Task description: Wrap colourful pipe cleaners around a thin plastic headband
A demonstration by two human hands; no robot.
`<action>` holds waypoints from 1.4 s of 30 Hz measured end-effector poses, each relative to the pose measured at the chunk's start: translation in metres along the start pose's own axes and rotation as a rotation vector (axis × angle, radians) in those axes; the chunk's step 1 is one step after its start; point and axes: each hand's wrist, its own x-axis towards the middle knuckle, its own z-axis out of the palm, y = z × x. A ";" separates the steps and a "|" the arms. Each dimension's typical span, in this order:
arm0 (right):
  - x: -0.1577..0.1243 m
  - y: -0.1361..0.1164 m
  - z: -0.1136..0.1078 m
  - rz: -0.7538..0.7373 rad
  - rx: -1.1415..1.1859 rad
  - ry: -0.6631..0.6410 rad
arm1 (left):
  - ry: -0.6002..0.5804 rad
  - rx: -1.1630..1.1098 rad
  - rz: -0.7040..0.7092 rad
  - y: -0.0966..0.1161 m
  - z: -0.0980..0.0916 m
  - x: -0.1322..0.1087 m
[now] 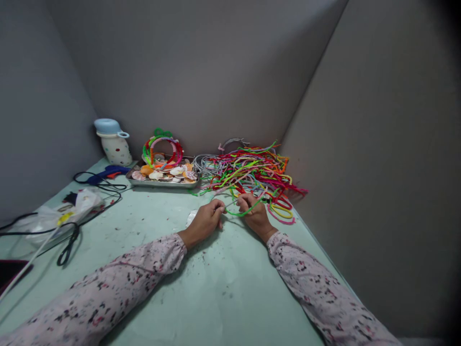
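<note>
My left hand is closed, its thumb and forefinger pinching the end of a thin wire near the middle of the table. Just to the right, my right hand is closed round a bright green fuzzy strand, which curves between and below the fingers. The thin greyish wire runs between both hands. Behind them spreads a tangled heap of colourful fuzzy strands, with coils of grey wire at its left side.
A metal tray holds shells and colourful wrapped rings. Further left are a white bottle with a blue lid, a blue tool, black cables and a plastic bag. Grey walls enclose the pale green table.
</note>
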 end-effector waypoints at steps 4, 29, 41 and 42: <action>-0.001 0.001 0.001 -0.013 0.024 -0.004 | -0.020 0.035 0.017 -0.001 -0.001 0.000; -0.001 0.004 0.000 -0.019 0.004 -0.044 | -0.021 0.072 0.041 0.000 -0.002 -0.001; -0.001 0.001 -0.001 -0.017 0.002 -0.057 | -0.068 0.092 0.037 -0.002 -0.002 0.001; -0.001 0.001 -0.001 -0.018 0.009 -0.056 | -0.071 0.093 0.038 -0.003 -0.002 0.001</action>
